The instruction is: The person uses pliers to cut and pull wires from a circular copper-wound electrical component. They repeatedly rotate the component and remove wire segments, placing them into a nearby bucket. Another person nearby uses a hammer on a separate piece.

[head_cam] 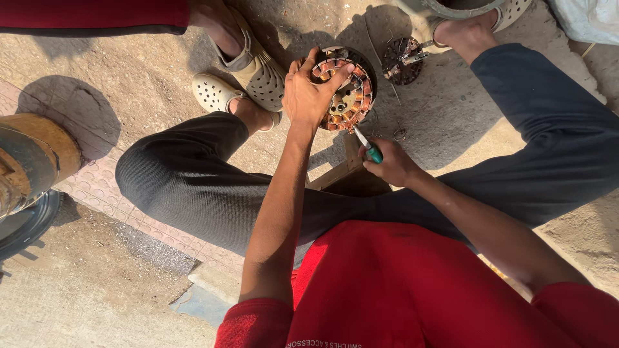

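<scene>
While most copper coils are seen intact on the round motor stator, it is gripped at its left rim by the left hand, with green-handled pliers clenched below it in the right hand, work judged unfinished.

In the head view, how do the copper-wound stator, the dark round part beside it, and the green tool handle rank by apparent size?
1. Copper-wound stator, under the left hand.
2. Dark round part.
3. Green tool handle, in the right hand; partly hidden, so its full size is unsure.
</scene>
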{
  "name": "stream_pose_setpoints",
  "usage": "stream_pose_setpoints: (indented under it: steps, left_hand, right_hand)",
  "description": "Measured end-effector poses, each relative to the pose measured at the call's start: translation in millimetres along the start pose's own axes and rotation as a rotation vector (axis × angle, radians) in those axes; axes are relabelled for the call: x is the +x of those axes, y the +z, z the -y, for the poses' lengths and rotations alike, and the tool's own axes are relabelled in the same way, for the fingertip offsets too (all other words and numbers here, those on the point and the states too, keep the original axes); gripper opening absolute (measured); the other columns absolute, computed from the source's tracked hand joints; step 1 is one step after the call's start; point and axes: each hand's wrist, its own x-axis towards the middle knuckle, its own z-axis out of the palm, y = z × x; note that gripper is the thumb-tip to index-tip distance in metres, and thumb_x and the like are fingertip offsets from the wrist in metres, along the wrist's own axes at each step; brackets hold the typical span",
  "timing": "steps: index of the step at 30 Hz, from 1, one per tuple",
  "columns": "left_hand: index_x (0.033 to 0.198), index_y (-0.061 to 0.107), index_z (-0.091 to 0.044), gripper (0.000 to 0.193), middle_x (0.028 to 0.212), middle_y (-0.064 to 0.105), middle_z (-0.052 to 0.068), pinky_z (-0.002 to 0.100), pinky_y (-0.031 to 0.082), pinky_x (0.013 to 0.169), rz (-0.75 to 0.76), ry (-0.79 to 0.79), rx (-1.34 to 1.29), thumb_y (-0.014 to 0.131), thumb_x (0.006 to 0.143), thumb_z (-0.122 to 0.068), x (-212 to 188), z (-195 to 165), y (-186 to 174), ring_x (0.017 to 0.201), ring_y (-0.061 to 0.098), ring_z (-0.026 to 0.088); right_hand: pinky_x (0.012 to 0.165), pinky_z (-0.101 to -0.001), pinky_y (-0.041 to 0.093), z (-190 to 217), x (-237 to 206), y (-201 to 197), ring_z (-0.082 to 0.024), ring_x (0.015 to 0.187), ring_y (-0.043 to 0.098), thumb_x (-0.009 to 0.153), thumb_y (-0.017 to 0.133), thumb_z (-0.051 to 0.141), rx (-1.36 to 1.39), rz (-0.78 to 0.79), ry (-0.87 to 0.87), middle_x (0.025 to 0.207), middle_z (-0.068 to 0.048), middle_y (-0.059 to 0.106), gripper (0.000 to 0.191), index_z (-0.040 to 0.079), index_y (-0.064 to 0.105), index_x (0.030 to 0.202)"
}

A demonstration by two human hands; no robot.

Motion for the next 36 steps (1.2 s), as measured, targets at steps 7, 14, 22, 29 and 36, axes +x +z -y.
stream_pose_setpoints:
  steps: [7,14,22,29,36]
  left_hand:
    - [0.137,0.068,-0.017,0.096,0.127,0.064,0.017,0.047,0.054,0.093,-0.049,0.027,0.024,0.078,0.063,-0.077,4.0,3.7,0.7,0.118,0.065,0.034]
    - [0.135,0.068,-0.015,0.095,0.117,0.074,0.01,0.045,0.057,0.089,-0.024,-0.012,-0.054,0.074,0.063,-0.076,9.1,2.4,-2.0,0.109,0.073,0.029]
    - [0.133,0.069,-0.009,0.095,0.113,0.074,0.011,0.044,0.057,0.087,-0.071,0.04,-0.073,0.076,0.063,-0.073,2.4,2.2,-1.5,0.104,0.073,0.028]
    - [0.133,0.07,-0.013,0.095,0.113,0.074,0.009,0.045,0.058,0.084,-0.062,0.003,-0.058,0.076,0.06,-0.074,2.2,4.8,0.3,0.103,0.074,0.027]
    - [0.133,0.071,-0.015,0.091,0.113,0.073,0.01,0.045,0.057,0.084,-0.066,-0.019,-0.064,0.076,0.063,-0.074,1.3,-2.8,-4.1,0.103,0.073,0.028]
  right_hand:
    - [0.063,-0.0466,0.056,14.9,6.4,-6.5,-0.038,0.068,0.071,0.074,0.076,0.011,-0.817,-0.358,-0.169,0.072,-0.02,0.069,0.045,0.002,0.064,0.117]
    - [0.065,-0.0435,0.056,12.2,5.7,-3.5,-0.033,0.072,0.072,0.076,0.076,0.008,-0.795,-0.564,-0.28,0.083,-0.015,0.072,0.037,0.006,0.069,0.112]
    - [0.063,-0.0247,0.051,-13.3,-11.9,-32.1,-0.013,0.07,0.065,0.08,0.083,0.022,0.645,0.279,0.109,0.1,-0.012,0.069,0.053,0.001,0.067,0.125]
    - [0.074,-0.0318,0.062,1.9,-2.3,-31.8,-0.014,0.088,0.074,0.069,0.088,0.024,0.197,0.154,0.2,0.097,-0.007,0.076,0.052,0.003,0.064,0.111]
    - [0.072,-0.0356,0.059,21.9,-11.5,-22.8,-0.017,0.082,0.073,0.069,0.092,0.029,-0.323,-0.091,0.092,0.097,-0.006,0.076,0.042,0.007,0.068,0.096]
